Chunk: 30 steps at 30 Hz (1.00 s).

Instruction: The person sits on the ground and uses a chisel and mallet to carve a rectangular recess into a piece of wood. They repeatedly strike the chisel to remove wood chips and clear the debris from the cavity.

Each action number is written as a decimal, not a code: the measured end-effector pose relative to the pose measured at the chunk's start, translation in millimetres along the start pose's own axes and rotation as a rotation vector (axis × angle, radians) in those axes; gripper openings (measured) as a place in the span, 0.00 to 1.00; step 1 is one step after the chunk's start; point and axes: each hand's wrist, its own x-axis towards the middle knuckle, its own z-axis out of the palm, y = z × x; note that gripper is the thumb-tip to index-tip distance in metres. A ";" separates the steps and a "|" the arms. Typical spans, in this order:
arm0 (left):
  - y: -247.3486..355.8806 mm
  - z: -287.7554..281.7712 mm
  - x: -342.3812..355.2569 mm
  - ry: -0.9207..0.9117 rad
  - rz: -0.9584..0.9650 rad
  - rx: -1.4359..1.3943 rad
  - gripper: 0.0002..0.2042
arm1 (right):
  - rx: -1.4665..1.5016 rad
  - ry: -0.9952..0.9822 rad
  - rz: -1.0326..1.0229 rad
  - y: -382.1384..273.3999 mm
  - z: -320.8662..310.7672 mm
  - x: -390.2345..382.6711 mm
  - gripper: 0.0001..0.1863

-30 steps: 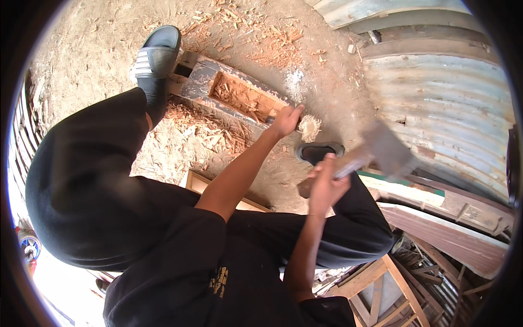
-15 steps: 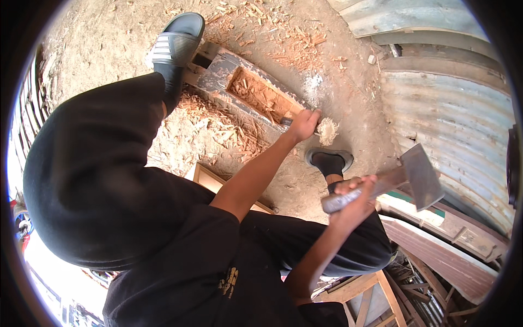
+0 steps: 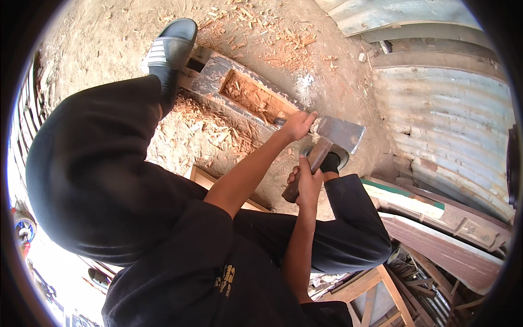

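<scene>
My left hand (image 3: 298, 125) is closed round a chisel (image 3: 280, 121), whose dark metal part points into the recess of a wooden block (image 3: 210, 82). The recess is rectangular and strewn with reddish chips; the block's outside is weathered grey. In my right hand (image 3: 309, 180) is the wooden handle of a hatchet (image 3: 341, 134) with a broad metal head. The back of that head is right at the butt end of the chisel, which it largely covers. Whether the two touch I cannot tell for sure.
My sandalled foot (image 3: 173, 43) rests by the block's far left end. Wood shavings (image 3: 220, 131) litter the dirt floor around it. Corrugated metal sheets (image 3: 447, 120) stand on the right. Lower right are a wooden frame (image 3: 366, 286) and stacked boards (image 3: 447, 245).
The hatchet has swung from the right over to the chisel's butt end, my right hand moving left and slightly up with it. My left hand keeps its grip on the chisel.
</scene>
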 end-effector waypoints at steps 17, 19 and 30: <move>-17.0 20.2 1.7 0.132 0.197 0.104 0.23 | 0.064 0.033 0.033 5.9 -1.5 -2.9 0.11; -18.0 20.4 1.1 0.117 0.187 0.116 0.23 | 0.078 0.051 0.060 5.6 -2.0 -5.9 0.11; -7.1 14.4 1.5 0.096 0.169 0.145 0.24 | 0.122 0.100 0.007 15.8 -2.2 -9.1 0.10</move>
